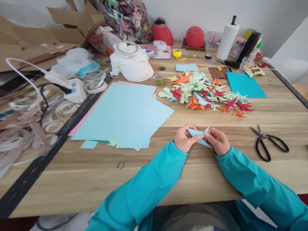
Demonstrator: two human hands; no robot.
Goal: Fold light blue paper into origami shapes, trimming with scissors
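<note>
A small folded piece of light blue paper [199, 133] is held between both hands just above the wooden table [96, 173]. My left hand [184, 139] pinches its left end with closed fingers. My right hand [218, 141] grips its right end, fingers curled round it. Both arms wear teal sleeves. A pile of several folded paper cranes [204, 93] in green, orange, red and blue lies beyond the hands.
A stack of light blue and pink sheets [125, 112] lies to the left. Black scissors [267, 144] rest at the right. A teal sheet [245, 85], paper towel roll [227, 40], white cap [134, 67], tape rolls [96, 85] and cardboard clutter fill the back and left.
</note>
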